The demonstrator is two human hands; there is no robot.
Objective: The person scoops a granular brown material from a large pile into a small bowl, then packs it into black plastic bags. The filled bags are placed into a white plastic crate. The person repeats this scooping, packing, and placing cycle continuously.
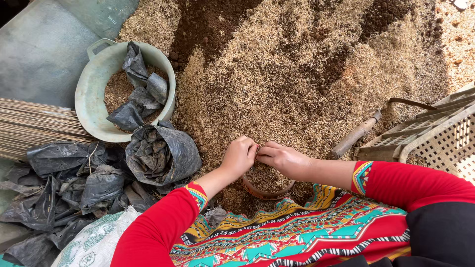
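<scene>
While husks blanket the ground, both hands pinch over a bowl

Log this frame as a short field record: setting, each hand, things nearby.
setting: ground covered by a husk pile with dark soil patches
left hand: fist closed at the rim of a small brown round container filled with husks
right hand: fingers pinched at the same rim, touching the left hand
left side: green basin holding husks and black bags; more black bags
right side: beige crate; tool handle
</scene>
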